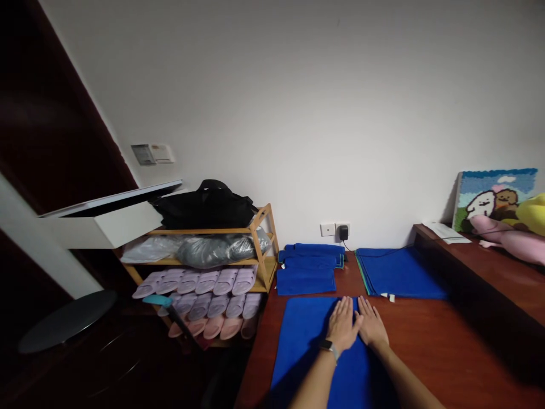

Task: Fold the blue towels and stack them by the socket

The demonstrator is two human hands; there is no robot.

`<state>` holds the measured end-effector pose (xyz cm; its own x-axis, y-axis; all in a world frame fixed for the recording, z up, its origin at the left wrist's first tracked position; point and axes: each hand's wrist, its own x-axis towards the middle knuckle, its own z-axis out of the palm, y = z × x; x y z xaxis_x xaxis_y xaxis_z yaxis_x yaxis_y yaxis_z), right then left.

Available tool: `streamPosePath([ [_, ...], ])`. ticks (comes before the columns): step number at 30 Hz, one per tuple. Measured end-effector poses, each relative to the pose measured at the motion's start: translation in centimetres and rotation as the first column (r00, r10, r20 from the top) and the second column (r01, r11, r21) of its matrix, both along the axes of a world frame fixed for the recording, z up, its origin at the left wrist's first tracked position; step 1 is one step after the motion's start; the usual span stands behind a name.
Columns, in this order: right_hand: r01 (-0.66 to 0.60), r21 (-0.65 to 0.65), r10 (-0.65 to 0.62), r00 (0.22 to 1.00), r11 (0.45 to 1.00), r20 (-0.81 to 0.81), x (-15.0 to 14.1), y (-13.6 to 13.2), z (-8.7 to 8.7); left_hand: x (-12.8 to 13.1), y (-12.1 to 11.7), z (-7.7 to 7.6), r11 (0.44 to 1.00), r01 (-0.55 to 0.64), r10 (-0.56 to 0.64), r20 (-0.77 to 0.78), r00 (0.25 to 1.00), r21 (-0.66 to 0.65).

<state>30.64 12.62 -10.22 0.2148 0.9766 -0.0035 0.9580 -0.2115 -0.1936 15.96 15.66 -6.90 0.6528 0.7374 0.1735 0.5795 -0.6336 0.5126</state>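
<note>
A blue cloth point(302, 335) lies spread flat on the reddish-brown table in front of me. My left hand point(343, 324), with a watch on its wrist, rests palm down on the cloth near its far edge. Beside it my right hand point(372, 322) lies flat along the cloth's right edge, fingers stretched forward. The thumbs almost meet. Neither hand grips anything. Beyond them sit several folded blue cloths point(306, 281) in an overlapping row. To the right is a flat stack of blue cloths point(400, 272) with green edging and white tags.
Against the white wall, a wooden rack point(266, 250) at left holds slippers point(208, 281), plastic-wrapped items and a black bag point(204, 207). A charger point(343, 232) is plugged in behind the cloths. A raised ledge point(468, 295) at right carries a pink plush toy point(511, 241) and a tufted picture point(496, 196).
</note>
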Motion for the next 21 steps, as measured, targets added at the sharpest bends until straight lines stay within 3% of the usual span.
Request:
streamPosePath([
  [3,-0.029,0.015,0.029,1.0,0.999,0.012,0.2,0.0,-0.4,2.6,-0.3,-1.1,0.999,-0.01,0.008,-0.031,0.999,-0.044],
  [6,0.005,0.009,-0.005,1.0,1.0,0.0,0.1,0.2,-0.3,1.8,0.6,-1.6,0.996,-0.072,0.069,-0.045,0.997,-0.06],
  [9,0.041,0.017,-0.041,0.999,0.999,-0.032,-0.1,0.3,0.0,-1.7,2.3,-1.4,0.988,-0.153,0.151,-0.087,0.985,-0.012],
  [13,0.053,0.026,-0.052,0.997,0.998,-0.054,-0.4,0.1,0.5,-9.0,4.8,-0.7,0.956,-0.284,0.294,-0.223,0.93,0.076],
  [17,0.058,0.002,-0.058,0.997,0.998,-0.042,-0.4,0.1,0.6,-15.6,6.7,-0.8,0.934,-0.336,0.357,-0.287,0.889,0.123],
  [21,0.057,0.017,-0.057,0.998,0.998,-0.03,-0.4,0.2,0.4,-18.5,7.6,-1.0,0.926,-0.352,0.376,-0.279,0.884,0.133],
])
